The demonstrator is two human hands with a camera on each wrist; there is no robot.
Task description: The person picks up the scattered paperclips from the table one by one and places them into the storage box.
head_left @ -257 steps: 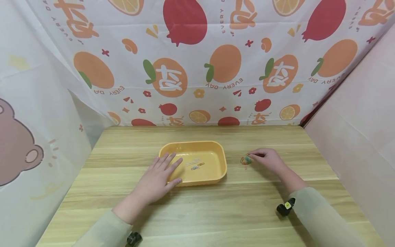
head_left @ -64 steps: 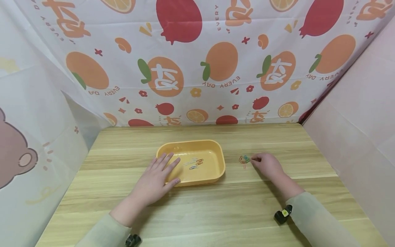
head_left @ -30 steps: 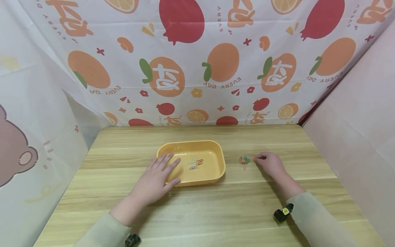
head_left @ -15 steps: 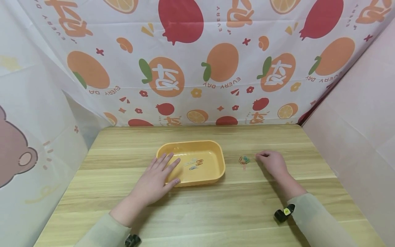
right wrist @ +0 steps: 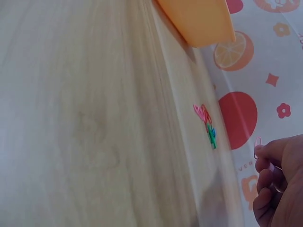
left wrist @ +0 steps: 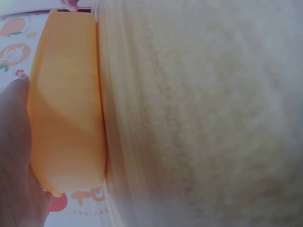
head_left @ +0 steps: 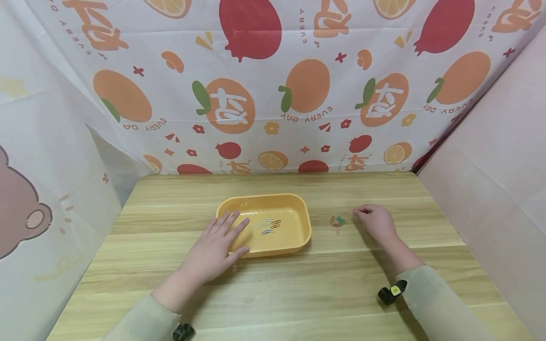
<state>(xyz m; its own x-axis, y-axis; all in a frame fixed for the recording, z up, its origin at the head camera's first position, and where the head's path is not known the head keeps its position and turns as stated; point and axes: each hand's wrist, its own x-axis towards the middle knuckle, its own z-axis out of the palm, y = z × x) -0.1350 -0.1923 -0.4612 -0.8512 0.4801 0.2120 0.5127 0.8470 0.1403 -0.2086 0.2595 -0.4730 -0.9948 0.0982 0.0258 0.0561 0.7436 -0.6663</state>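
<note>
1. While the fingertips of the right hand [head_left: 375,221] are pinched together on the end of a pink paper clip [right wrist: 257,142], its other fingers curl in toward the palm.
2. Just off those fingertips, around 8 o'clock in the head view, lies a small pile of coloured clips [head_left: 336,225] in red, green and pink, with a touch of blue in the right wrist view; the pinched clip is apart from it.
3. At 9 o'clock from the pile, and apart from it, sits the yellow tray [head_left: 294,238], with silver, orange and bluish clips [head_left: 275,226] lying near the middle of its floor.
4. On the tray's 8 o'clock side rests the left hand [head_left: 215,251], fingers straight and spread over the rim, thumb toward 4 o'clock, gripping nothing that shows.
5. Tray and pile both lie on a wood-grain table [head_left: 273,298], with a fruit-print cloth [head_left: 273,102] hanging at 12 o'clock.
6. My reading is that one clip is picked out and in hand, not yet set down. Moving it calls for a firm pinch on that thin wire and, if trayward, a 9 o'clock path above the pile, the left hand steadying the tray.
</note>
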